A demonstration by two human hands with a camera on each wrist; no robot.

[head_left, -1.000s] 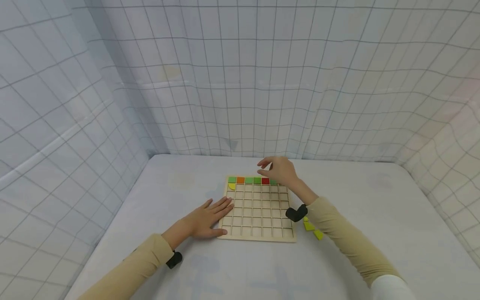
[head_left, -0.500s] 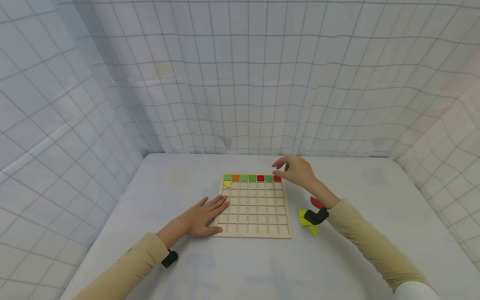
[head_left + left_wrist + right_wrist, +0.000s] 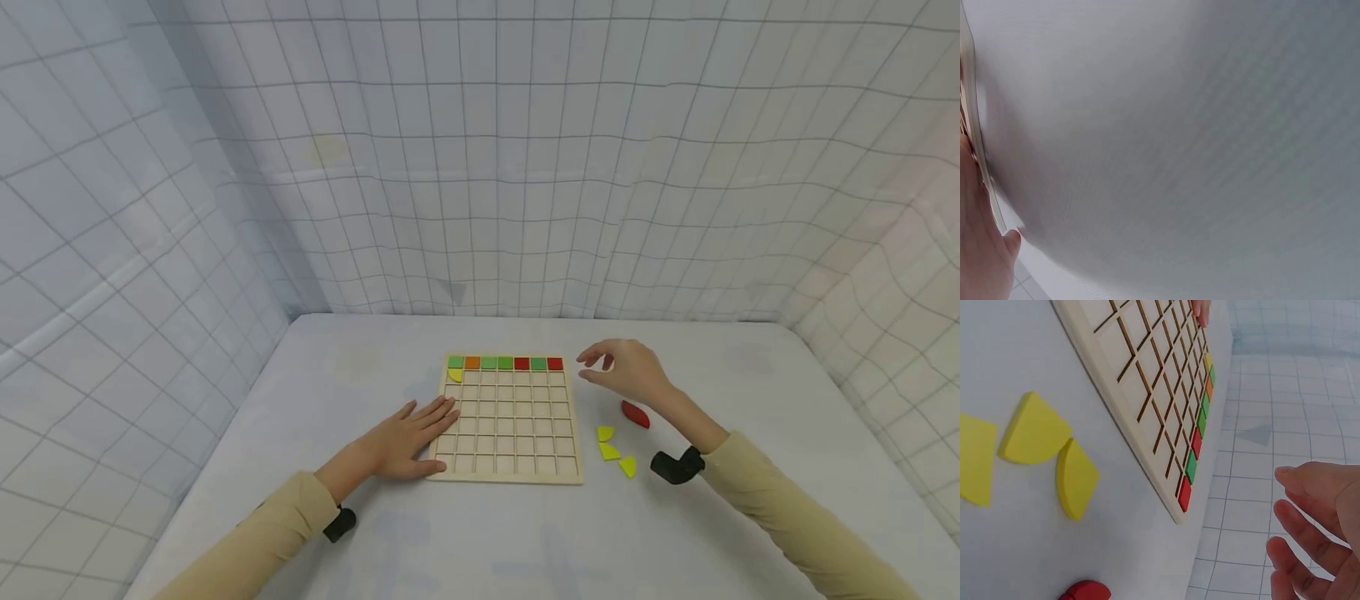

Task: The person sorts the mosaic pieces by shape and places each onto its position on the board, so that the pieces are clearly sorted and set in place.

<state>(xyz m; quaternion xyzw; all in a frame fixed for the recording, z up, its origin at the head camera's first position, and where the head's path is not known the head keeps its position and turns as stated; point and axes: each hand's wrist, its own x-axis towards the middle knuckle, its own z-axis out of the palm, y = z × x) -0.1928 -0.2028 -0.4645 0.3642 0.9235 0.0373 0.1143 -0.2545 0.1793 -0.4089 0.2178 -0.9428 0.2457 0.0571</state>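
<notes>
My left hand (image 3: 407, 440) lies flat with fingers spread across the left edge of a wooden grid board (image 3: 506, 479). Square tiles in green, orange and red fill the board's far row, ending in a red square tile (image 3: 555, 364) at the right corner. Below the left corner tile sits a yellow quarter-circle piece (image 3: 454, 377). Off the board's right side, my right hand (image 3: 626, 369) hovers with relaxed, bent fingers and nothing between them. In the right wrist view its thumb and fingertips (image 3: 1282, 472) are apart.
Three yellow quarter-circle pieces (image 3: 1035, 430) lie on the white table (image 3: 517, 542) right of the board. Beyond them, nearer the right forearm, is a red rounded piece (image 3: 635, 414). Gridded cloth walls (image 3: 487, 167) enclose the table at the back and sides.
My right hand has moved right, from above the far row to beside the board. The red corner tile and the loose red piece have come into full view. The left hand stays on the board.
</notes>
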